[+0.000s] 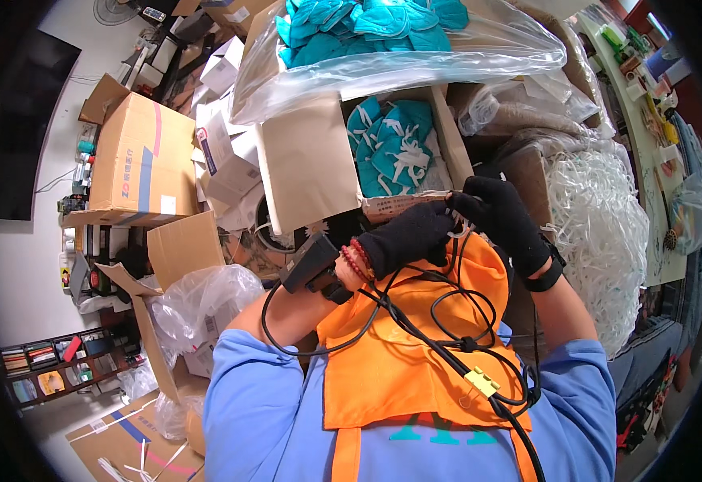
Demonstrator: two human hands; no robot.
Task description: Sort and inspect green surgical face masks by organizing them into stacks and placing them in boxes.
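My left hand (409, 234) and my right hand (497, 215), both in black gloves with bare fingertips, meet at the near edge of an open cardboard box (306, 165). Their fingers are pinched close together, and a bit of white strap (458, 230) shows between them; the rest is hidden by the gloves. Inside the box lie teal face masks (395, 145) with white straps. Beyond it, a clear plastic bag (415, 76) holds a heap of teal mask pieces (383, 28). Right of my right hand is a large pile of white straps (592, 233).
Black cables (447, 345) hang over my orange apron (367, 386). At the left stand a tall cardboard carton (146, 153), white boxes (230, 153) and an open carton with clear plastic (202, 305). A cluttered pale table (628, 104) runs along the right.
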